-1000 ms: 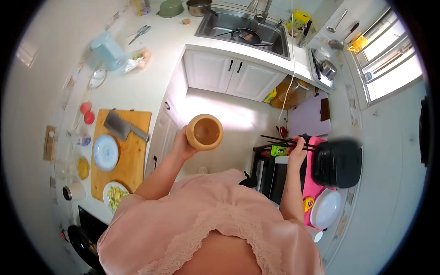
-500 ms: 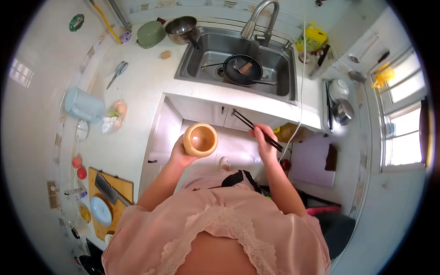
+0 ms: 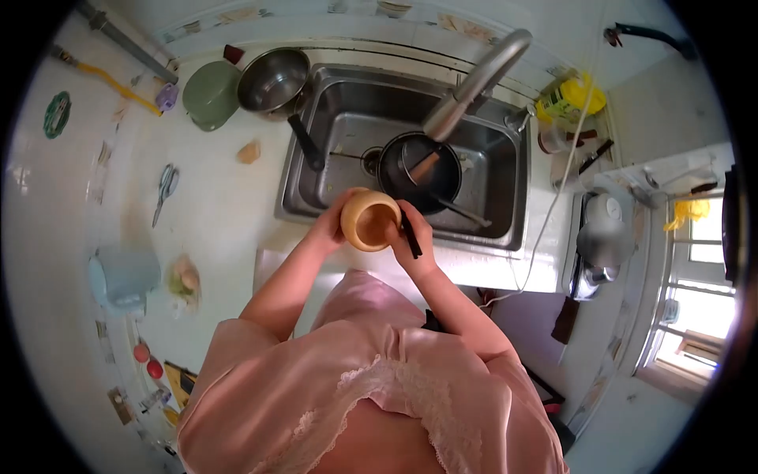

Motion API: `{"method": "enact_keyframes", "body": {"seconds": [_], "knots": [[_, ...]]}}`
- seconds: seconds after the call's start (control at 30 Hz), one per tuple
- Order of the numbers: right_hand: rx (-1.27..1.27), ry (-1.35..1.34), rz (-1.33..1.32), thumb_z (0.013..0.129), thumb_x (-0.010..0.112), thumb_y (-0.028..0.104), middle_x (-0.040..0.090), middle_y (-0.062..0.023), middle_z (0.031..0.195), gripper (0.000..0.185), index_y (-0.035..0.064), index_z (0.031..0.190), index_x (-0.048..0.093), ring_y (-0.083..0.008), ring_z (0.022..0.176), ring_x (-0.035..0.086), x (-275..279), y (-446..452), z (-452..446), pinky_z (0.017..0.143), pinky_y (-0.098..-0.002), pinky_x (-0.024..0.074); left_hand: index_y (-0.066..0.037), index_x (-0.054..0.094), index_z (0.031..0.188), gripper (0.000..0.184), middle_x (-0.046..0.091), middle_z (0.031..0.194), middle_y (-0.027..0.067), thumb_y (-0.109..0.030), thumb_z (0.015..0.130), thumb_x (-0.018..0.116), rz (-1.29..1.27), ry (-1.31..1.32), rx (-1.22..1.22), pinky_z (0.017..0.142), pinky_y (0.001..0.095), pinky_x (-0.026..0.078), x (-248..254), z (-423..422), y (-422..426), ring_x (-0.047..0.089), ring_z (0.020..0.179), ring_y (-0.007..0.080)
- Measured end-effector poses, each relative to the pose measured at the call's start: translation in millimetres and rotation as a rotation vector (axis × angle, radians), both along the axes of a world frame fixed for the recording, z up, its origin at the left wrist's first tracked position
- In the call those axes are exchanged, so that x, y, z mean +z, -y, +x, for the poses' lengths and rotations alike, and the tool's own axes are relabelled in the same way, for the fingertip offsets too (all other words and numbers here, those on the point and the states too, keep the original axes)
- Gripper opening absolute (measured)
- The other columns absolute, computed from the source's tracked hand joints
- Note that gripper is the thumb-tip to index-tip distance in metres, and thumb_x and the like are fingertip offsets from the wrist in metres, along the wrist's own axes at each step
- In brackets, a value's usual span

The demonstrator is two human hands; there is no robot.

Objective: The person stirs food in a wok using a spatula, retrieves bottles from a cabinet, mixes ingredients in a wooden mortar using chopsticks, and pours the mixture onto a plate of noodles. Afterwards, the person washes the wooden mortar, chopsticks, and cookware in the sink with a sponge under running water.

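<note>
My left hand [image 3: 333,224] is wrapped round the left side of a round wooden cup [image 3: 371,221], whose open mouth faces me. At the cup's right side, my right hand [image 3: 414,243] holds black chopsticks [image 3: 410,235] and has its thumb at the rim. Both hands are over the front edge of the steel sink [image 3: 332,126]. Inside the sink lies a black pan [image 3: 437,201] with a smaller utensil in it. The faucet [image 3: 478,85] hangs over the pan.
Left of the sink stand a metal pot [image 3: 272,79] and a green container [image 3: 212,95]. Scissors [image 3: 165,192], a bag of eggs [image 3: 184,283] and a blue pitcher [image 3: 125,276] are farther left. A white cord [image 3: 562,186] hangs at the right.
I have moved up to the sink, which now appears closer. My right hand has come in from the right with the chopsticks and meets the wooden cup in my left hand.
</note>
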State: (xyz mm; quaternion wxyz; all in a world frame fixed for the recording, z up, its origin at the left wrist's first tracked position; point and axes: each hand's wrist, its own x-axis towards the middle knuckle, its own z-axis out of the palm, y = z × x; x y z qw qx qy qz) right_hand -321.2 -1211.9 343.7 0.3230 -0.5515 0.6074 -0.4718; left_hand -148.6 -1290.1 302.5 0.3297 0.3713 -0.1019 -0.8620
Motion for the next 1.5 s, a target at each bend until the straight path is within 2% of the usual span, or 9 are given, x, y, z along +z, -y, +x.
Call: {"method": "enact_keyframes", "body": {"seconds": [0.4,0.6,0.87,1.0,1.03,1.13,1.2,1.4,1.5], "knots": [[0.14,-0.3,-0.026,0.078,0.064,0.009,0.058,-0.021,0.108,0.035,0.0033,0.112,0.054,-0.0384,0.088,0.06,-51,129,8,0.074,-0.0404,0.0515,-0.01,0.057,0.113,0.035,0.062,0.109,0.009,-0.036,0.09,0.053,0.397,-0.019,-0.1,0.087,0.0414,0.049,-65,13,112,0.059,0.102,0.0239],[-0.072,-0.494,-0.035,0.077,0.061,-0.001,0.061,-0.0171,0.099,0.032,0.0027,0.109,0.056,-0.0378,0.092,0.058,-24,116,-44,0.08,-0.0406,0.0478,-0.011,0.058,0.108,0.032,0.062,0.107,0.0072,-0.035,0.088,0.056,0.537,0.171,-0.17,0.085,0.0465,0.049,-138,0,139,0.06,0.1,0.0249],[0.064,-0.619,0.143,0.08,0.055,0.002,0.051,-0.0155,0.102,0.028,0.0032,0.108,0.055,-0.034,0.09,0.053,-90,84,-94,0.077,-0.0405,0.0471,-0.014,0.056,0.112,0.04,0.06,0.112,0.0072,-0.043,0.084,0.057,0.756,0.372,-0.233,0.091,0.0522,0.044,-172,-4,149,0.06,0.1,0.0273],[0.182,-0.569,0.255,0.079,0.054,0.002,0.051,-0.0159,0.115,0.028,0.0046,0.106,0.056,-0.0338,0.094,0.058,-102,86,-110,0.076,-0.0392,0.0499,-0.013,0.057,0.113,0.042,0.061,0.109,0.0077,-0.044,0.086,0.053,0.439,1.151,-0.433,0.081,0.048,0.047,-173,12,146,0.061,0.093,0.0258],[0.185,-0.526,0.173,0.078,0.055,0.001,0.05,-0.0156,0.119,0.028,0.005,0.105,0.057,-0.0342,0.094,0.059,-92,88,-116,0.075,-0.0386,0.0509,-0.011,0.059,0.111,0.038,0.063,0.101,0.0107,-0.037,0.083,0.057,0.161,1.128,-0.291,0.078,0.0444,0.047,-237,41,141,0.061,0.087,0.0281],[0.122,-0.295,0.121,0.076,0.056,0.0,0.051,-0.0151,0.118,0.028,0.005,0.103,0.057,-0.0345,0.092,0.06,-84,87,-128,0.075,-0.0389,0.0512,-0.009,0.061,0.109,0.034,0.063,0.094,0.0132,-0.023,0.078,0.061,-0.888,1.844,-0.207,0.082,0.0418,0.046,-175,2,135,0.059,0.087,0.0314],[0.135,-0.413,0.066,0.073,0.056,-0.002,0.048,-0.0145,0.121,0.031,0.0045,0.104,0.056,-0.0347,0.09,0.061,-77,91,-134,0.074,-0.0394,0.0515,-0.011,0.062,0.108,0.035,0.062,0.095,0.0155,-0.012,0.073,0.063,-1.172,1.746,-0.343,0.083,0.0434,0.045,-123,-34,136,0.057,0.091,0.0336],[0.193,-0.541,0.044,0.07,0.056,-0.004,0.044,-0.0141,0.125,0.035,0.0052,0.104,0.056,-0.0331,0.088,0.061,-100,105,-144,0.072,-0.0384,0.0522,-0.013,0.066,0.102,0.026,0.063,0.086,0.0122,-0.013,0.077,0.062,-1.266,1.631,-0.702,0.081,0.0417,0.043,-139,-61,146,0.058,0.088,0.0312],[-0.04,-0.354,-0.139,0.077,0.062,-0.001,0.054,-0.0135,0.108,0.021,0.0046,0.097,0.058,-0.0326,0.083,0.061,-92,110,-142,0.069,-0.0372,0.0507,-0.008,0.066,0.093,0.014,0.064,0.084,0.0126,-0.011,0.081,0.059,-1.386,1.659,-0.365,0.078,0.0412,0.043,-73,-82,135,0.057,0.085,0.0304]]}}
